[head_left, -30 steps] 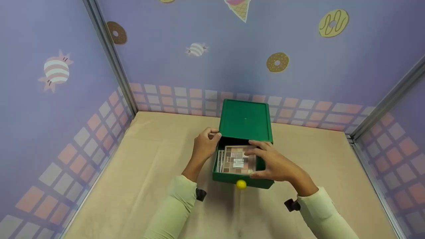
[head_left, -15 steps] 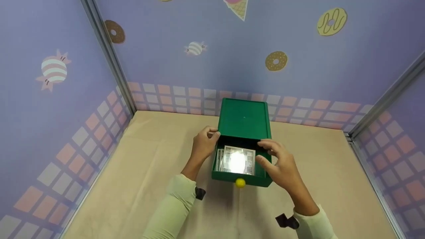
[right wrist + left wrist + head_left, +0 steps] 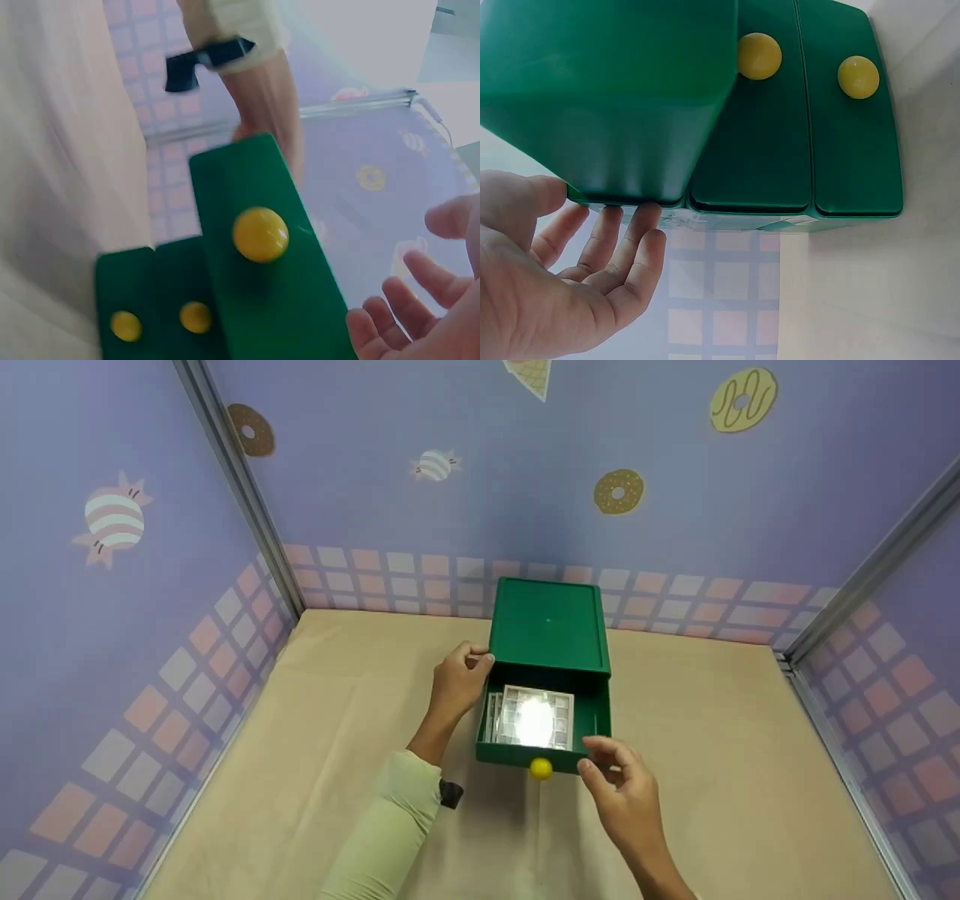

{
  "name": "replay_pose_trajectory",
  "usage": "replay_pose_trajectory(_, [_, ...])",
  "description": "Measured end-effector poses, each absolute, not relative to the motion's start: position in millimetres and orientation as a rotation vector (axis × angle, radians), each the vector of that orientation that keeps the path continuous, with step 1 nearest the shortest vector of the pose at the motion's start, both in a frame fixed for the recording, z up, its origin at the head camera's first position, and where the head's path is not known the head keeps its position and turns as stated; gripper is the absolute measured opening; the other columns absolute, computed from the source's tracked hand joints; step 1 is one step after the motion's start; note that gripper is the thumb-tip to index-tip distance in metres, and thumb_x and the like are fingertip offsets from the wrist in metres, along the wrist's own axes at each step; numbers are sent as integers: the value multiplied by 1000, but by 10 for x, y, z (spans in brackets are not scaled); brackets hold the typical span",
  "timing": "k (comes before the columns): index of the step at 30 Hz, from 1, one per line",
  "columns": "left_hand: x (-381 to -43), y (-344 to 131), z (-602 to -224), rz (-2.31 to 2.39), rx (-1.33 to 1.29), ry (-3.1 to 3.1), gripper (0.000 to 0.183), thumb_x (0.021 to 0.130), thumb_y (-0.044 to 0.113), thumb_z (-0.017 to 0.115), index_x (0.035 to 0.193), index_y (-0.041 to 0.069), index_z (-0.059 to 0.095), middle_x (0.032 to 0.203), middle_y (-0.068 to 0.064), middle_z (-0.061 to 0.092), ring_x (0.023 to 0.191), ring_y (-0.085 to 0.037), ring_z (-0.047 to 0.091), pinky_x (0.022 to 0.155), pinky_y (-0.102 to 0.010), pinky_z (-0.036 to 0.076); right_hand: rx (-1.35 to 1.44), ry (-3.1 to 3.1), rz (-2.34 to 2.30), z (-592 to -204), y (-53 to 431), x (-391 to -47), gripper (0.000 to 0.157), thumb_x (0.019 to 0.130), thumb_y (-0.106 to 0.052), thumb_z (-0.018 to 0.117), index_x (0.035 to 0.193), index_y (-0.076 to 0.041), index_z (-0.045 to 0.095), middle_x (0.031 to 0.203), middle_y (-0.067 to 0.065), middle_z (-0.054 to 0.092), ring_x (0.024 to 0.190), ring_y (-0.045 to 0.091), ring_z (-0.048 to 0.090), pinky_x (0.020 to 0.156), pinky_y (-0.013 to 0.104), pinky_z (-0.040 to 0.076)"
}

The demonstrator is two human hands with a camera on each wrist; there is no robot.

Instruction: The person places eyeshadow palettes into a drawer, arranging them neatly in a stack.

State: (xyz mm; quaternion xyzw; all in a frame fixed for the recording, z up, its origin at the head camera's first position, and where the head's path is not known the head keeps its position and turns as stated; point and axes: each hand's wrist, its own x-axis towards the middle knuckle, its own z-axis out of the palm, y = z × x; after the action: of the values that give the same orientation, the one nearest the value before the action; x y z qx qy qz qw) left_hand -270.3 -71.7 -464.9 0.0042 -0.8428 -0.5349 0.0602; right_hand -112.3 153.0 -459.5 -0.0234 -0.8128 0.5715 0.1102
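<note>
A green drawer unit (image 3: pixel 549 622) stands on the cloth with its top drawer (image 3: pixel 501 753) pulled out. Inside that drawer lie eyeshadow palettes (image 3: pixel 561 718), the uppermost whitened by glare; they sit toward the left, overlapping. A round yellow knob (image 3: pixel 541 769) marks the drawer front. My left hand (image 3: pixel 459 682) rests against the unit's left side; in the left wrist view its fingers (image 3: pixel 634 274) are loosely bent and touch the edge. Near the drawer's front right corner is my right hand (image 3: pixel 626 799), fingers relaxed and holding nothing. Whether it touches the drawer is unclear.
Two lower drawers with yellow knobs (image 3: pixel 858 77) are closed beneath. The unit stands close to the back wall (image 3: pixel 420 517), which carries printed sweets. Beige cloth (image 3: pixel 360 720) covers the table, and metal rails (image 3: pixel 240 487) frame the corners.
My right hand has left the palettes, moving over the drawer's right side and then toward me past its front corner. The left hand stays at the unit's side. The palettes stay in the drawer.
</note>
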Motion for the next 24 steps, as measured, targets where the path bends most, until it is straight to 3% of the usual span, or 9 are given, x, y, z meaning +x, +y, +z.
replay_pose_trajectory(6, [-2689, -714, -4645, -1626, 22, -2561, 27, 103, 31, 58, 123, 16, 69, 116, -8, 74, 105, -25, 70, 87, -45, 56, -334, -2365, 1940, -4814, 1366, -1017, 26, 101, -12, 62, 125, -4, 63, 119, 13, 64, 101, 17, 59, 83, 25, 52])
replay_pose_trajectory(14, [-2709, -715, -4642, -1614, 31, -2537, 24, 102, 30, 60, 118, 15, 70, 112, -8, 75, 104, -25, 70, 87, -45, 56, -531, -2271, 2218, -5109, 1150, -1138, 42, 102, -29, 62, 131, 0, 55, 122, 17, 69, 92, 20, 65, 72, 31, 56])
replay_pose_trajectory(24, [-2701, -701, -4651, -1622, 27, -2530, 25, 102, 30, 59, 118, 15, 70, 113, -8, 74, 105, -24, 69, 88, -45, 56, -681, -2082, 2258, -5166, 1004, -1198, 33, 98, -21, 66, 122, 1, 58, 107, 10, 75, 84, 18, 68, 72, 31, 58])
